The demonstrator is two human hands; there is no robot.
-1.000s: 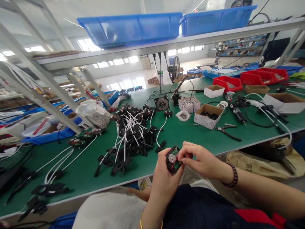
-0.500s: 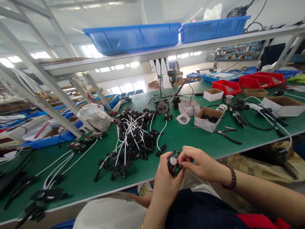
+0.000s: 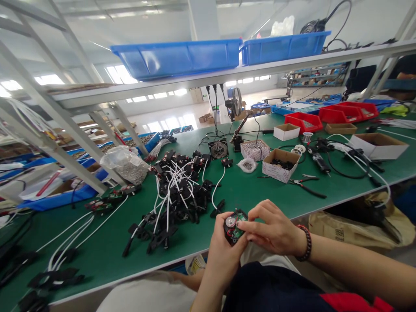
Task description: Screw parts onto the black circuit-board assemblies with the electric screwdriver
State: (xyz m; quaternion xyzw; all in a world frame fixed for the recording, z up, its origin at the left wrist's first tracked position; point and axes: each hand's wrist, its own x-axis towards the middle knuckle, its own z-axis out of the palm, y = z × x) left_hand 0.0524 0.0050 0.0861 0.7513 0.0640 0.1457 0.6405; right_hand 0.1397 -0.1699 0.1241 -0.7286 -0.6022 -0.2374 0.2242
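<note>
In front of my lap, my left hand (image 3: 221,249) grips a small black housing (image 3: 230,235) between thumb and fingers. Its face is tilted up and shows a green circuit board (image 3: 241,216), a round silver part (image 3: 230,222) and thin red wires. My right hand (image 3: 276,227) has its index finger stretched onto the board beside the silver part. The other right fingers are bent and apart, and I see nothing between them. Just beyond the hands, a black part (image 3: 218,209) on a white cable lies on the green table (image 3: 195,236).
A heap of black parts with white cables (image 3: 182,186) lies left of centre. Pliers (image 3: 307,188), a box of black pieces (image 3: 281,165) and a small bag of metal bits (image 3: 247,165) lie to the right. Blue bins (image 3: 178,58) stand on the overhead shelf.
My right fingers have gone from a pinch at the housing's edge to an extended index finger on the board. The housing has moved slightly left in view and shows more of its face.
</note>
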